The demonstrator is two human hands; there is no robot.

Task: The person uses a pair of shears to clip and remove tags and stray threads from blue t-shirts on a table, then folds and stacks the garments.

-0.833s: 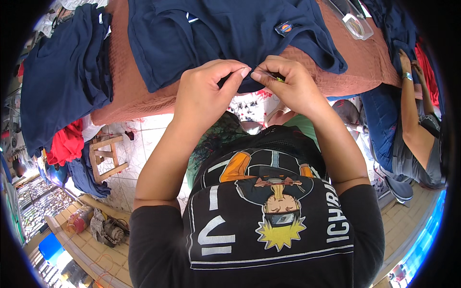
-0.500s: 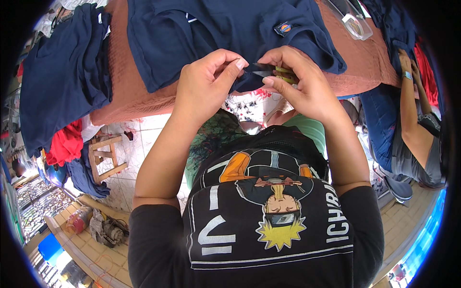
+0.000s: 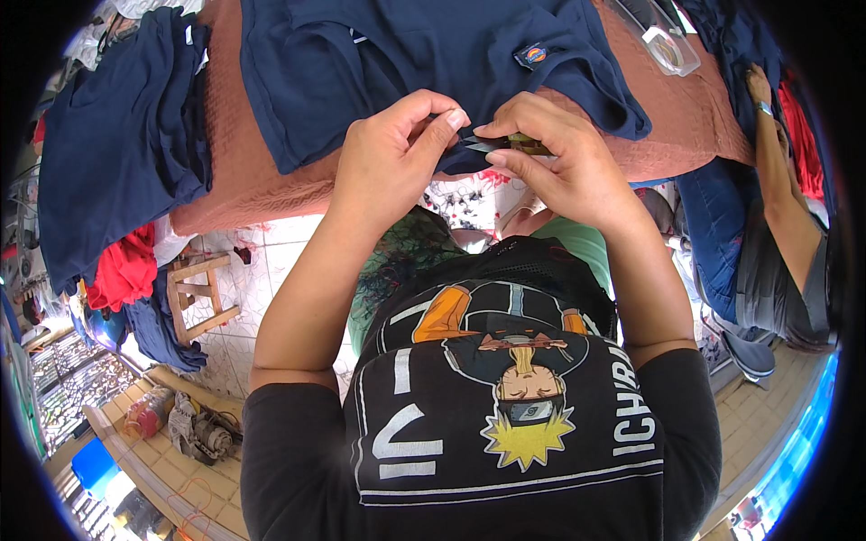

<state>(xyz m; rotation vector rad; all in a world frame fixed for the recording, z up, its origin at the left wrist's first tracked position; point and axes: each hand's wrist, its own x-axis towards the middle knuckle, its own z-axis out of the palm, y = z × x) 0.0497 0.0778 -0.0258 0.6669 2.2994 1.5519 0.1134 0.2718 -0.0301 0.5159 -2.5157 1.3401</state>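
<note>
Near the table's front edge, a navy garment (image 3: 424, 54) with a small sewn label lies spread out. My left hand (image 3: 392, 153) is closed in a pinch over its near edge; whatever lies between thumb and forefinger is too small to make out. Thread snips (image 3: 519, 142) with yellowish handles are gripped in my right hand (image 3: 568, 158). Their pointed metal blades face left, close to my left fingertips, with a navy fold of the garment just beneath.
A brown quilted cloth (image 3: 225, 117) covers the table. More navy garments (image 3: 126, 135) hang over its left end, above red cloth (image 3: 122, 270) and a wooden stool (image 3: 198, 298). A clear plastic case (image 3: 667, 50) lies at the far right. Another person's arm (image 3: 776, 171) reaches in at right.
The snips have moved slightly left and lower, their blades closer to my left fingertips. My left hand stays almost in place. The other person's arm at right has shifted.
</note>
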